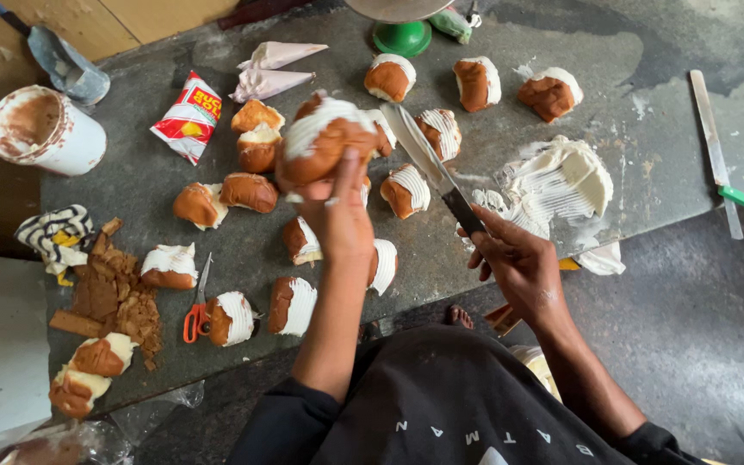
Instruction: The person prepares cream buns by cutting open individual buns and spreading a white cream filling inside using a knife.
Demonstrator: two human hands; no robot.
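I judge creaming underway: left grip point(337, 211) clutches a bun point(325, 142); right grip point(514, 258) clasps the knife point(428, 164), whose blade must meet it, cream point(566, 181) at three o'clock.

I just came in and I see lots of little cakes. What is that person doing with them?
A person is spreading white cream on a brown bun. The left hand holds the bun up over a dark stone table, and the right hand holds a long flat knife whose blade reaches toward it. A heap of cream sits on the table beside the knife. Many other buns, most already creamed, lie around, with orange-handled scissors and two piping bags nearby.
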